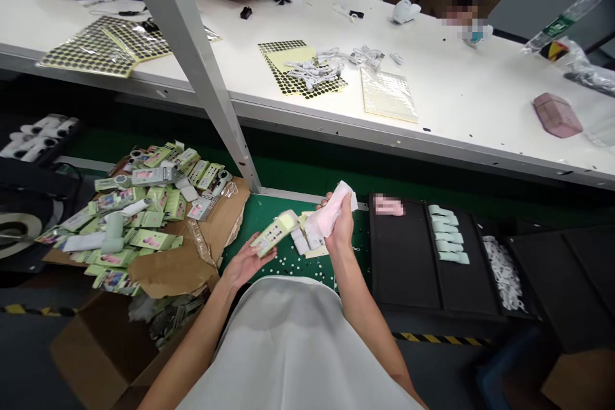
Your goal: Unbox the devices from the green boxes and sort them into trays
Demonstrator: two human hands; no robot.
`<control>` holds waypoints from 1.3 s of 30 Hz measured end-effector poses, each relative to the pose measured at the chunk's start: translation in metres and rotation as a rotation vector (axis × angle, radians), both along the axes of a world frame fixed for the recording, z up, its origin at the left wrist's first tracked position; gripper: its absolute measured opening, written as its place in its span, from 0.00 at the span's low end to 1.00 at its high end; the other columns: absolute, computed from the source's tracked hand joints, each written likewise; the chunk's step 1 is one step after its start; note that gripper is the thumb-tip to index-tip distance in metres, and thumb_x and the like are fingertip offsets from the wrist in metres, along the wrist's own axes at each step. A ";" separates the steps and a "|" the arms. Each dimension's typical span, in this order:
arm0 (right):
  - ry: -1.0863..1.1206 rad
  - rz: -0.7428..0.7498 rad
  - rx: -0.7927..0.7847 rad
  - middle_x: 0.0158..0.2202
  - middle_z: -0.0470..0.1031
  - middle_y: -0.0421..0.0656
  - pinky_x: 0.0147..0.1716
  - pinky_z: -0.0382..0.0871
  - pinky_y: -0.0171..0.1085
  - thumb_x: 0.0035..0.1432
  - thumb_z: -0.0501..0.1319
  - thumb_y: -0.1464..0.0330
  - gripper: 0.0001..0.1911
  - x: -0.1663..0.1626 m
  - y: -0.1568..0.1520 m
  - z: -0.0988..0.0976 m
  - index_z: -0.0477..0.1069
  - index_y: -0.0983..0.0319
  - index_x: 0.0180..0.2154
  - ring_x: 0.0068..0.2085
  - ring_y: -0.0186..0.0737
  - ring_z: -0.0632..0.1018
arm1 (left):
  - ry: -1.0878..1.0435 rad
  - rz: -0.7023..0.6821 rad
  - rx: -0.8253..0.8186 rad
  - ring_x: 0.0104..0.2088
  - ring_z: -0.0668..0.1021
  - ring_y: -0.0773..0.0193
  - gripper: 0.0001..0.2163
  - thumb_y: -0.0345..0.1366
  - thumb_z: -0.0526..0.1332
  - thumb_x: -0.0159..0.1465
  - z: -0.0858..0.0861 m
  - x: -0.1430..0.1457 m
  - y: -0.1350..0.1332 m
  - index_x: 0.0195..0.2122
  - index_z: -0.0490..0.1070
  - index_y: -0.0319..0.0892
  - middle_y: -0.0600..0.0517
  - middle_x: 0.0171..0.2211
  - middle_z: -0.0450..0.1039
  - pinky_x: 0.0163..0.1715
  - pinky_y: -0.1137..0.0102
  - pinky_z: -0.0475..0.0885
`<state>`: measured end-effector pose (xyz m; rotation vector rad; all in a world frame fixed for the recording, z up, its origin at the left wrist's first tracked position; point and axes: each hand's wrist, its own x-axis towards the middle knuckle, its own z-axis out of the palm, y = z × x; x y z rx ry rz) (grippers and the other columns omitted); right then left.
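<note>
My left hand [246,261] holds a small light-green packaging box [275,232] by its lower end, tilted up to the right over the green mat [259,211]. My right hand [339,225] is closed around a pink and white pouch [327,214] with folded paper sticking out at the top. Both hands meet just above several small white parts [302,242] that lie on the mat.
A heap of green boxes and cards [139,211] lies on torn cardboard [192,256] to the left. A black tray [408,256] to the right holds a row of mint-green pieces [446,234] and white parts [502,269]. A white shelf [432,90] above carries sticker sheets [108,45] and cables. A slanted metal post [202,70] rises in front.
</note>
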<state>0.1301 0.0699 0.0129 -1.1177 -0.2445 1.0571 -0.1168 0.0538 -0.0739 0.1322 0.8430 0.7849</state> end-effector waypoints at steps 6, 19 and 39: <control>-0.045 -0.085 -0.261 0.35 0.81 0.43 0.36 0.78 0.40 0.63 0.57 0.47 0.26 -0.007 0.013 -0.091 0.72 0.59 0.50 0.35 0.43 0.82 | 0.088 0.351 -0.123 0.39 0.84 0.58 0.25 0.23 0.54 0.65 -0.014 -0.039 -0.001 0.63 0.66 0.39 0.42 0.40 0.82 0.45 0.66 0.82; -0.028 0.117 -0.374 0.36 0.82 0.46 0.45 0.78 0.49 0.69 0.48 0.51 0.25 -0.002 0.029 -0.178 0.76 0.60 0.44 0.39 0.44 0.82 | 0.084 0.390 -0.229 0.37 0.84 0.59 0.16 0.22 0.54 0.67 -0.019 -0.044 -0.032 0.54 0.71 0.36 0.42 0.39 0.82 0.40 0.67 0.83; -0.440 0.151 -0.140 0.37 0.81 0.47 0.42 0.72 0.39 0.62 0.54 0.52 0.21 -0.028 0.041 -0.135 0.73 0.61 0.35 0.38 0.43 0.79 | 0.138 0.352 -0.224 0.38 0.84 0.59 0.11 0.22 0.62 0.60 -0.033 -0.053 -0.036 0.43 0.71 0.40 0.44 0.40 0.81 0.41 0.67 0.82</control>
